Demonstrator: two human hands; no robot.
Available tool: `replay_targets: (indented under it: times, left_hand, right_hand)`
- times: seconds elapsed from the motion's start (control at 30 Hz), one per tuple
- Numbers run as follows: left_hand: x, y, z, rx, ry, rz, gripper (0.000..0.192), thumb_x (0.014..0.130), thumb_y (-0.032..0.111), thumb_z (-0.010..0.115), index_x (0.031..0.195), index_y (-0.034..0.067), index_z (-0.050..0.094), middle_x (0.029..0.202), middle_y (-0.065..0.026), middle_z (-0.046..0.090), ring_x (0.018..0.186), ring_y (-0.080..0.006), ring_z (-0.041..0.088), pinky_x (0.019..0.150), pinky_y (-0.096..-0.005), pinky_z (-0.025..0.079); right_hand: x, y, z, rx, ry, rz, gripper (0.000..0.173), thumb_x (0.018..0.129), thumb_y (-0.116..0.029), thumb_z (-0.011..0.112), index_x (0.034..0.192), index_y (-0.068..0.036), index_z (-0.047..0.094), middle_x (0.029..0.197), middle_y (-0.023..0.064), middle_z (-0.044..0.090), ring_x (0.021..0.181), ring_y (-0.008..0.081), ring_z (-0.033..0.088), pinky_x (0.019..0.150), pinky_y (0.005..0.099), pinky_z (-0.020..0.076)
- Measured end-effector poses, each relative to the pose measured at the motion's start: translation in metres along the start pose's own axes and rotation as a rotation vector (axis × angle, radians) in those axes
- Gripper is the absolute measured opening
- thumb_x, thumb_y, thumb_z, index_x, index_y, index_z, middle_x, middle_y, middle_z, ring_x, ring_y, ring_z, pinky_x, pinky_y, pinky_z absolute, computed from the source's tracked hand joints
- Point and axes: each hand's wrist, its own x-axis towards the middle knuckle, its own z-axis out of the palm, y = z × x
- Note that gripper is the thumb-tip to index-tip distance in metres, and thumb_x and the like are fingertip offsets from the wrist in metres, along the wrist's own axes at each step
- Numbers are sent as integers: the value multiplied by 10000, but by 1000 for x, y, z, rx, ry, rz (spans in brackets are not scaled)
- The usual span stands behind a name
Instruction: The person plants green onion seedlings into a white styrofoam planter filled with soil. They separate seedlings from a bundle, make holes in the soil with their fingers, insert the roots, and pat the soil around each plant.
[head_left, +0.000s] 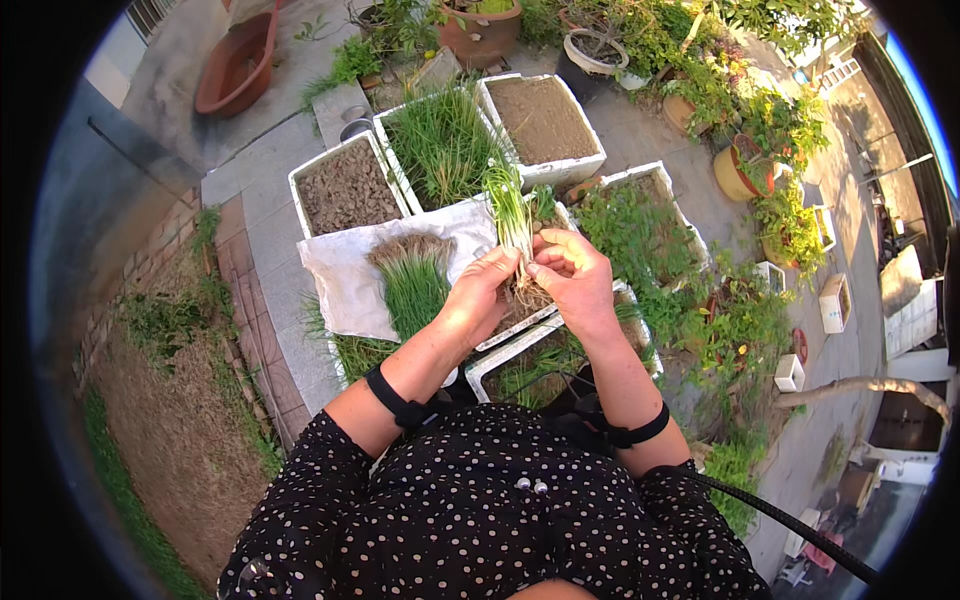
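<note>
A small bunch of green-leaved seedlings (512, 212), chives or spring onions by their look, stands upright with pale stems and stringy roots hanging down. Around its stems the fingers of my left hand (480, 289) are closed. My right hand (570, 274) pinches at the lower stems and roots from the other side. Below them is a white foam box (517, 328) of soil, partly hidden by my hands. To the left, a larger pile of similar seedlings (412, 285) lies on a white cloth (337, 274), roots toward the far side.
Foam planters surround the hands: one of lumpy soil (349, 187), one of grassy greens (442, 142), one of smooth soil (540, 120), one of leafy plants (637, 225). A reddish-brown tub (240, 64) lies far left. Potted plants (739, 169) line the right. A black cable (780, 514) runs from my right side.
</note>
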Motion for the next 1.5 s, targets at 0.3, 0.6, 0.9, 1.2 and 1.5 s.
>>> replay_targets:
  times: [0.3, 0.6, 0.9, 1.2, 1.5]
  left_hand:
    - [3, -10, 14, 56, 32, 126, 333, 987, 203, 491, 1242, 1, 561, 1173, -70, 612, 1055, -145, 574, 946, -297, 455]
    - [2, -12, 20, -20, -12, 78, 374, 993, 185, 410, 1288, -24, 505, 1258, -106, 571, 1156, -205, 538, 1030, -344, 394]
    - [7, -7, 27, -60, -8, 26, 437, 990, 218, 318, 1310, -43, 463, 1322, -148, 519, 1223, -244, 498, 1063, -384, 361]
    - [16, -8, 21, 25, -35, 65, 271, 941, 199, 552, 1125, 8, 607, 1215, -131, 600, 1087, -194, 578, 977, -347, 440]
    - [30, 11, 8, -21, -14, 80, 280, 975, 223, 496, 1098, -6, 600, 1160, -141, 620, 1017, -217, 611, 907, -387, 497]
  right_hand:
    - [-12, -3, -1, 22, 63, 29, 210, 802, -3, 680, 1005, 49, 659, 845, 87, 672, 733, 111, 629, 684, 244, 512]
    - [-6, 2, -15, 77, -40, 114, 200, 813, -38, 680, 986, 64, 676, 810, 77, 679, 694, 108, 622, 637, 248, 502]
    - [-2, 2, -22, 314, -86, 233, 165, 839, -63, 657, 969, 37, 681, 813, 50, 671, 708, 105, 608, 674, 245, 485]
    - [1, 1, -16, -240, -116, -108, 236, 891, -75, 593, 1093, 39, 636, 950, 90, 674, 826, 118, 615, 735, 252, 485]
    - [4, 8, -21, 135, -18, 165, 217, 935, -159, 560, 1065, 6, 612, 805, 17, 637, 659, 60, 579, 561, 203, 447]
